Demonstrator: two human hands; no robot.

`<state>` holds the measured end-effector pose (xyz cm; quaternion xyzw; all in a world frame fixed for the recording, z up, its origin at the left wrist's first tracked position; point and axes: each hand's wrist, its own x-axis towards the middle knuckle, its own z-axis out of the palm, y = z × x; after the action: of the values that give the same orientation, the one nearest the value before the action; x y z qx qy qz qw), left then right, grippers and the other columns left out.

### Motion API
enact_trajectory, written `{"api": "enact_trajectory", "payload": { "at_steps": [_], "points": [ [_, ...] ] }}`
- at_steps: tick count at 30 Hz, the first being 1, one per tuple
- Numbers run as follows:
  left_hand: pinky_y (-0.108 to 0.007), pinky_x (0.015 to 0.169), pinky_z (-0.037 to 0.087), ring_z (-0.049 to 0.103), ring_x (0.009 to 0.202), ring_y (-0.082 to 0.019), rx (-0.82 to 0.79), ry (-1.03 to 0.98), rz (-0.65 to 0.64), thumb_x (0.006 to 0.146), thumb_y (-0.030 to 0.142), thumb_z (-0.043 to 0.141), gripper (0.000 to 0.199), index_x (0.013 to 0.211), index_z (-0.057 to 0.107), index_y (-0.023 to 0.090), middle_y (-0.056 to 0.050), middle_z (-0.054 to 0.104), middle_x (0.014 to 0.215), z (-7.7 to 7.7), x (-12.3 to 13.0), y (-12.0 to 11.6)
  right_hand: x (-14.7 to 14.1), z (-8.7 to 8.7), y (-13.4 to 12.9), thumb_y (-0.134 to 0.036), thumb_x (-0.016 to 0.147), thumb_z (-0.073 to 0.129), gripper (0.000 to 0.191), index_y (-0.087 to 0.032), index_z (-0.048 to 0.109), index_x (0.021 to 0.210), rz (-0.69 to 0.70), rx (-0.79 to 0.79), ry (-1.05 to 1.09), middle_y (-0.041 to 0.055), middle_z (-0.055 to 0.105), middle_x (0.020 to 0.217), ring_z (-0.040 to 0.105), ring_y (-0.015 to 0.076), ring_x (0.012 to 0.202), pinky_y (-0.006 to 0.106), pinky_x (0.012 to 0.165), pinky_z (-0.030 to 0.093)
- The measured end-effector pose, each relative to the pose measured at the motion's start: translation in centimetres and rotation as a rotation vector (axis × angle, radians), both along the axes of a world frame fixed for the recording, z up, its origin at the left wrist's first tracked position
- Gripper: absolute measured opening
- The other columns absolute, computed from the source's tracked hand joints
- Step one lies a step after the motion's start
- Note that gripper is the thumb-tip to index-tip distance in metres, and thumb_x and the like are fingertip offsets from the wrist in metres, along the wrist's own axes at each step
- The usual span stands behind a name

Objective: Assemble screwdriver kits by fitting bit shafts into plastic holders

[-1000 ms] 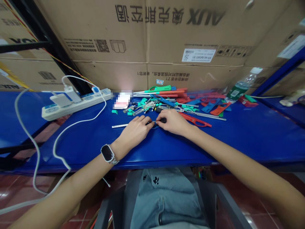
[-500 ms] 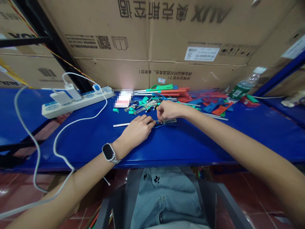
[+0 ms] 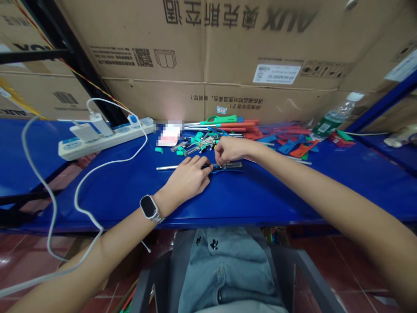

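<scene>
A long-nosed gas lighter, partly put together, lies across the blue tabletop: its metal tube [image 3: 167, 168] sticks out left, its clear fuel tank [image 3: 234, 165] right, with a blue casing [image 3: 230, 170] beneath. My left hand [image 3: 192, 176], wearing a watch, is closed around the middle of it and holds it on the table. Over the inner end of the tank, my right hand [image 3: 226, 151] has its fingers pinched together at the lighter; any small part in them is hidden. Behind both hands lies a heap of clear tanks and green caps [image 3: 200, 141].
Finished-looking lighters [image 3: 234, 125] and red and blue casings [image 3: 296, 145] lie along the back. A plastic bottle [image 3: 332, 119] stands at right rear. At left sit a power strip [image 3: 107, 138] and a white cable [image 3: 97, 168]. Cardboard boxes [image 3: 195, 48] wall off the back.
The left thumb has moved slightly down and away from the lighter's near side. The right hand stays pinched at nearly the same spot.
</scene>
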<state>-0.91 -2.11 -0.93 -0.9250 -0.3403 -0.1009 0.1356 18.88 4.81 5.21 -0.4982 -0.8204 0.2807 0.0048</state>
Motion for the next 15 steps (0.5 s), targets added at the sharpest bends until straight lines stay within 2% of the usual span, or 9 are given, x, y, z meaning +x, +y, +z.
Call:
{"api": "enact_trajectory", "payload": {
  "at_steps": [3,7,11,15],
  "points": [
    [-0.043,0.088,0.051,0.064,0.105,-0.030,-0.009,-0.011,-0.006,0.099,0.019,0.052,0.034,0.125,0.074,0.013,-0.015,0.068,0.119,-0.1,-0.1,0.1,-0.6,0.0,0.4,-0.003,0.073,0.076,0.023,-0.018,0.066,0.058,-0.077,-0.096,-0.010,0.0035,0.072,0.065,0.069,0.0167,0.064,0.029,0.062,0.058],
    [-0.044,0.089,0.052,0.064,0.107,-0.031,-0.011,-0.036,-0.028,0.100,0.019,0.052,0.035,0.125,0.075,0.013,-0.015,0.068,0.116,-0.3,-0.2,0.3,-1.5,0.6,0.4,-0.004,0.069,0.083,0.029,-0.018,0.060,0.057,-0.150,-0.146,-0.082,0.0010,0.067,0.059,0.068,0.0163,0.060,0.031,0.062,0.061],
    [-0.043,0.088,0.051,0.063,0.110,-0.031,0.008,-0.042,-0.024,0.102,0.020,0.051,0.035,0.127,0.073,0.012,-0.016,0.067,0.119,-0.3,-0.2,0.3,-2.1,1.3,-0.3,-0.001,0.073,0.078,0.032,-0.018,0.057,0.056,-0.161,-0.148,-0.101,-0.0014,0.062,0.054,0.065,0.0135,0.056,0.027,0.060,0.060],
    [-0.041,0.086,0.050,0.065,0.102,-0.028,0.028,-0.024,-0.036,0.106,0.022,0.048,0.033,0.125,0.071,0.007,-0.015,0.070,0.111,-0.3,-0.2,0.0,-1.7,1.2,-0.4,-0.002,0.072,0.078,0.030,-0.018,0.058,0.056,-0.142,-0.105,-0.105,-0.0010,0.062,0.055,0.064,0.0137,0.057,0.026,0.057,0.058]
  ]
}}
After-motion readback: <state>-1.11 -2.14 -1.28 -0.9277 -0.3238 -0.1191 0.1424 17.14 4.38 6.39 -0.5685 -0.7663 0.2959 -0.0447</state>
